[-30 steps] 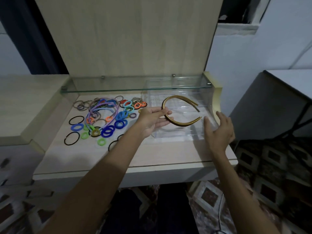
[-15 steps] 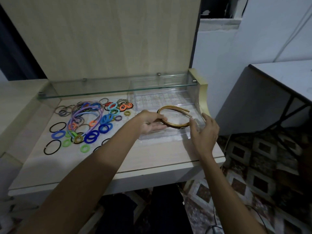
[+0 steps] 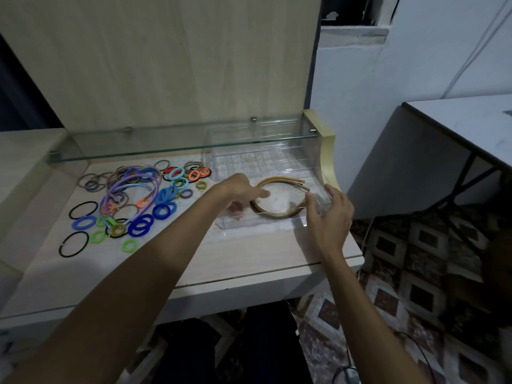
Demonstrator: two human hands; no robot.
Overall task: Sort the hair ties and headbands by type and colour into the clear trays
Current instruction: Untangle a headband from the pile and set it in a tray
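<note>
Since half a second ago the gold headbands (image 3: pixel 279 214) have gone from the left hand's grasp down into the near clear tray (image 3: pixel 266 227), where they now lie flat with their open ends toward the right. Left hand (image 3: pixel 241 189) hovers over the tray's left part, fingers extended and holding nothing, its fingertips close to the headbands' curve; blur hides whether they touch. Right hand (image 3: pixel 329 214) is at the tray's right front corner, fingers loosely bent against the clear wall, but I cannot tell whether they grasp it. A second clear tray (image 3: pixel 260 159) sits behind, under the glass shelf (image 3: pixel 166 151). On the tabletop (image 3: pixel 249 259) to the left lie the unsorted hair ties (image 3: pixel 138 223) in blue, green, orange and black, with purple headbands (image 3: pixel 133 187) among them.
</note>
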